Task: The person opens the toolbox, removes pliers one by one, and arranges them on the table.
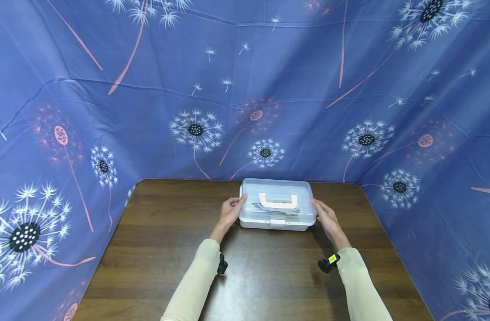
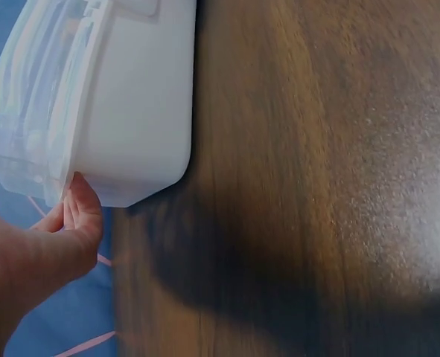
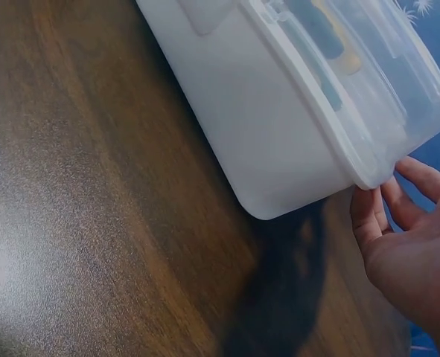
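A white plastic storage box [image 1: 251,223] with a clear lid [image 1: 251,189] stands at the far edge of the table, its white carrying handle [image 1: 279,205] folded flat on the lid. A white latch [image 1: 277,221] sits at the middle of its front. My left hand [image 1: 229,213] holds the box's left end, thumb on the lid and fingertips under the rim in the left wrist view. At the opposite end my right hand [image 1: 328,221] holds the lid's rim, fingers bent against its underside in the right wrist view. Blurred blue and yellow contents [image 3: 327,33] show through the lid.
The brown wooden table [image 1: 157,249] reaches from the box toward my body. A blue cloth with a dandelion print [image 1: 229,67] hangs behind the table and along both sides. Each wrist carries a small black camera [image 1: 327,264].
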`<state>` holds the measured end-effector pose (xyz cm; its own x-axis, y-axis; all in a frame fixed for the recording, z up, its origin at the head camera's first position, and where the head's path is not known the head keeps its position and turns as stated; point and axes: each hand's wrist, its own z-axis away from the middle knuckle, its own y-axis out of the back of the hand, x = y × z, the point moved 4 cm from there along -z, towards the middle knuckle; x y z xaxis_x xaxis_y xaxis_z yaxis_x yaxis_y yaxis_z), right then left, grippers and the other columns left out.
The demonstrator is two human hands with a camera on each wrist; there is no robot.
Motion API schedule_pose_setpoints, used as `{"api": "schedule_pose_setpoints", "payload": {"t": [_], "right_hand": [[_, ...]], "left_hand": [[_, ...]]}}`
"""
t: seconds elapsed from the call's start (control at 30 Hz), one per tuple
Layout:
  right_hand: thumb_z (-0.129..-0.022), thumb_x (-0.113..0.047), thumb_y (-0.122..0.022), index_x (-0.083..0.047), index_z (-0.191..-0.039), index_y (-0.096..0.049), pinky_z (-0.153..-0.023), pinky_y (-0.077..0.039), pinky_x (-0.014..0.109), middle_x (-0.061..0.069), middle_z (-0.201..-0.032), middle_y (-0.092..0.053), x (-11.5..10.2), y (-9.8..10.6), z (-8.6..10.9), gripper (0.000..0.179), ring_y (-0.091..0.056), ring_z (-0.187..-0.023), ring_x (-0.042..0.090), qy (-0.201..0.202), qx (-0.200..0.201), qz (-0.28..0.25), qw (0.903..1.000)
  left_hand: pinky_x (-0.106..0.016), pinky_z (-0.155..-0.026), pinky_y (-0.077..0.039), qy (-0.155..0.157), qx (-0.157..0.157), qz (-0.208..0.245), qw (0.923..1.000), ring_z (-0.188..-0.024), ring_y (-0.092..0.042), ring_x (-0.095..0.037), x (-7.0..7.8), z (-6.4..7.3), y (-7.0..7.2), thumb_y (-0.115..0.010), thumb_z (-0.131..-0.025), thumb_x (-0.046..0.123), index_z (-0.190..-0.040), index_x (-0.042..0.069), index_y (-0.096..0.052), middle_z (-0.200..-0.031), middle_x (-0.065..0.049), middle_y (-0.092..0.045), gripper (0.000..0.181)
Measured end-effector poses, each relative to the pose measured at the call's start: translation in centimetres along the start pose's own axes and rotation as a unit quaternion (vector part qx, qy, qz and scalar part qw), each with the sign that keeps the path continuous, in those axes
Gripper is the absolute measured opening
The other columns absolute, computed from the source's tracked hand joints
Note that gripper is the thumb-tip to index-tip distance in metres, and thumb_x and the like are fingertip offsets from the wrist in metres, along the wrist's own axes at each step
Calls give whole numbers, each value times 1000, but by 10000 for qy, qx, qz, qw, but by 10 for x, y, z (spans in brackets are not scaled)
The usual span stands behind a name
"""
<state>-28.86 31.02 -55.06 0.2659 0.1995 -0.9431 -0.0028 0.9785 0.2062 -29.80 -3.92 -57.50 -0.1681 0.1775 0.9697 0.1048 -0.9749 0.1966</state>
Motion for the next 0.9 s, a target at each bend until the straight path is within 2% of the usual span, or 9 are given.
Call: {"api": "schedule_pose_setpoints", "payload": {"t": [0.13, 0.27, 0.53, 0.77, 0.9], "right_hand": [[-108, -38, -48, 4, -157, -34, -100, -43, 33, 28, -154, -42, -1, 0, 0, 66, -52, -119, 21, 9, 9, 95, 10000], [-107, -45, -49, 1, -158, -33, -102, -40, 30, 26, -156, -40, 6, -1, -6, 71, -46, -130, 28, 46, 34, 124, 9999], [-105, -54, -50, -1, -157, -38, -98, -43, 27, 22, -155, -43, 10, -6, -7, 75, -48, -128, 23, 194, 152, 186, 9995], [-104, -55, -52, -1, -158, -35, -112, -35, 45, 23, -158, -39, 12, -15, -6, 78, -42, -136, 30, 124, 50, 147, 9998], [-102, -59, -53, -2, -158, -37, -110, -37, 43, 21, -158, -40, 13, -22, -7, 81, -42, -136, 29, 124, 8, 181, 9998]], "left_hand": [[-35, -89, -51, -58, -12, -27, 10000, -97, -62, -20, 1, 1, 2, -67, -95, 56, -124, -1, -68, -105, -10, -68, 65], [-35, -90, -50, -60, 24, -30, 10000, -96, -62, -20, 3, 2, 5, -68, -95, 55, -123, -1, -69, -105, -10, -68, 62], [-35, -89, -51, -104, 60, -23, 9999, -97, -62, -21, 3, 5, 9, -67, -96, 52, -123, -3, -68, -106, -12, -68, 62], [-35, -88, -52, -107, 84, 12, 9999, -98, -63, -23, -3, 6, 18, -67, -97, 50, -122, -5, -67, -107, -14, -69, 61], [-34, -89, -52, -76, 146, -15, 9999, -98, -63, -22, -6, 7, 25, -67, -97, 49, -122, -5, -68, -107, -14, -69, 59]]}}
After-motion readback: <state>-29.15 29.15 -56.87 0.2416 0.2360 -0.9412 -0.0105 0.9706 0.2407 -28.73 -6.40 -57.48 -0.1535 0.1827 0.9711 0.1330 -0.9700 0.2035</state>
